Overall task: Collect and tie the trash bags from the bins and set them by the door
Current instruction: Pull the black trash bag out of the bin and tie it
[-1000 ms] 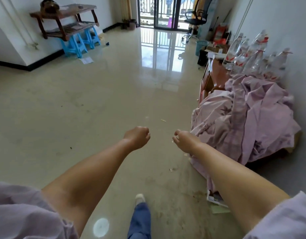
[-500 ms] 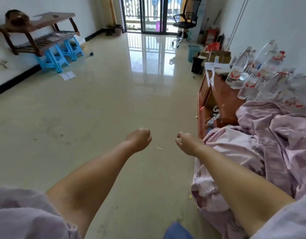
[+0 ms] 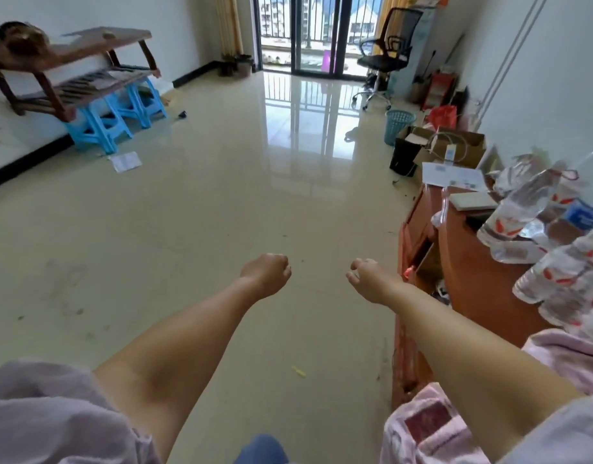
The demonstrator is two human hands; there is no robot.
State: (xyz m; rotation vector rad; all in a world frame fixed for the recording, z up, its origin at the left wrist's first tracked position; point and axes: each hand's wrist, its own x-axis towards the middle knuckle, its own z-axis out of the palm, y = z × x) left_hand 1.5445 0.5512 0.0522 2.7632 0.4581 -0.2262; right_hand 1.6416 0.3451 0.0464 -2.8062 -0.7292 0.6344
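Observation:
Both my arms reach forward over the glossy tiled floor. My left hand [image 3: 267, 273] is curled into a fist with nothing in it. My right hand [image 3: 367, 276] is also closed and holds nothing. A blue mesh bin [image 3: 398, 126] stands far ahead on the right by the wall, well beyond both hands. A red plastic bag [image 3: 443, 116] lies just behind it. The glass balcony door [image 3: 308, 31] is at the far end of the room. No trash bag is in either hand.
A wooden cabinet [image 3: 469, 269] with clear plastic bottles [image 3: 522, 209] and pink cloth [image 3: 432, 426] lines the right side. Cardboard boxes [image 3: 455, 145] and an office chair [image 3: 387, 58] stand further back. Blue stools [image 3: 114, 118] under a wooden rack [image 3: 74, 72] sit at the left wall.
I have walked forward down the room and the view has lifted. The cabinet and pink cloth slid toward me on the right; the bin and door are nearer. Both hands stayed closed.

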